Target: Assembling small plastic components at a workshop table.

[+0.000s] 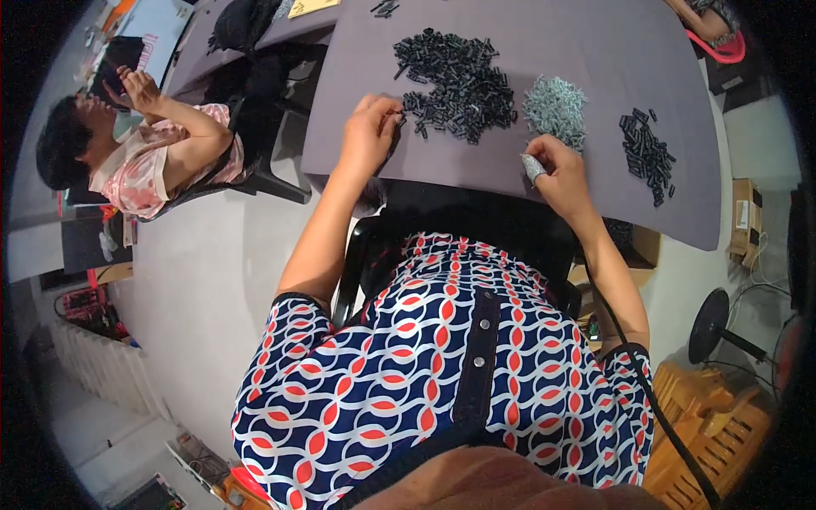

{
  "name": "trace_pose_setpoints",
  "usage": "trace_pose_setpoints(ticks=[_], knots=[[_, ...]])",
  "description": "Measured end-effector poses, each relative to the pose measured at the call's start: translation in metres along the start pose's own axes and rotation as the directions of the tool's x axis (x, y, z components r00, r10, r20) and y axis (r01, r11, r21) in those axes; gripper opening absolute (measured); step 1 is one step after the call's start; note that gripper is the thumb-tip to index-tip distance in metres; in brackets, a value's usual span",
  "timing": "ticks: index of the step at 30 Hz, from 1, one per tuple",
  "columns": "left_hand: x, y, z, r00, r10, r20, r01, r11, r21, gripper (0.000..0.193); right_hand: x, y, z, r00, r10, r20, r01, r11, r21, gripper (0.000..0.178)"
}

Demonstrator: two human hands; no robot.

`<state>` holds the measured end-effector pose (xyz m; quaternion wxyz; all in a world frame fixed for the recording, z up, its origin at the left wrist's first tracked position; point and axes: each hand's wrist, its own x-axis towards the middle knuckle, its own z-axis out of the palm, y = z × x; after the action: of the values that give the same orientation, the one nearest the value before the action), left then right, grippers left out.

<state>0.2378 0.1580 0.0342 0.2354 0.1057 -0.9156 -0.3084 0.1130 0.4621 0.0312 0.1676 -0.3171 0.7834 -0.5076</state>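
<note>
Two hands on the table (459, 161), one left (371, 127), one right (557, 174), and one grey finger wrap (534, 167) on the right! Now the heaps: black pieces make two, one big heap (459, 85), one small heap (648, 157), plus one little scatter (385, 9) at the far edge. Silvery bits? One heap (554, 109), too crowded to count singly! One table beneath them all, and two other people: one seated left (170, 157), one partly visible upper right (708, 21)!

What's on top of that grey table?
On the table: a large black pile, a smaller black pile, a pale heap and a few dark pieces. Anything beneath the heaps is covered.
</note>
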Motion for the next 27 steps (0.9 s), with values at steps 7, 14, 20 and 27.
trace_pose_setpoints(ticks=[7,14,20,27], knots=[[0.008,-0.005,-0.008,0.992,-0.011,0.127,0.011,1.0,0.0,0.013,0.001,0.004,0.002,1.0,-0.02,-0.008,0.02,1.0,0.009,0.016],[-0.004,0.015,-0.01,0.995,-0.072,0.074,0.076,0.996,-0.048,0.011,0.0,0.007,-0.001,1.0,-0.015,-0.022,0.015,1.0,-0.009,0.016],[-0.036,0.062,0.019,0.843,-0.246,0.478,0.537,0.412,-0.736,0.016,0.001,-0.015,0.0,0.999,-0.041,0.035,0.036,0.989,0.143,0.012],[-0.037,0.095,0.04,0.82,-0.198,0.537,0.569,0.385,-0.727,0.016,0.001,-0.048,0.006,0.972,-0.21,0.104,0.201,0.976,0.088,0.011]])
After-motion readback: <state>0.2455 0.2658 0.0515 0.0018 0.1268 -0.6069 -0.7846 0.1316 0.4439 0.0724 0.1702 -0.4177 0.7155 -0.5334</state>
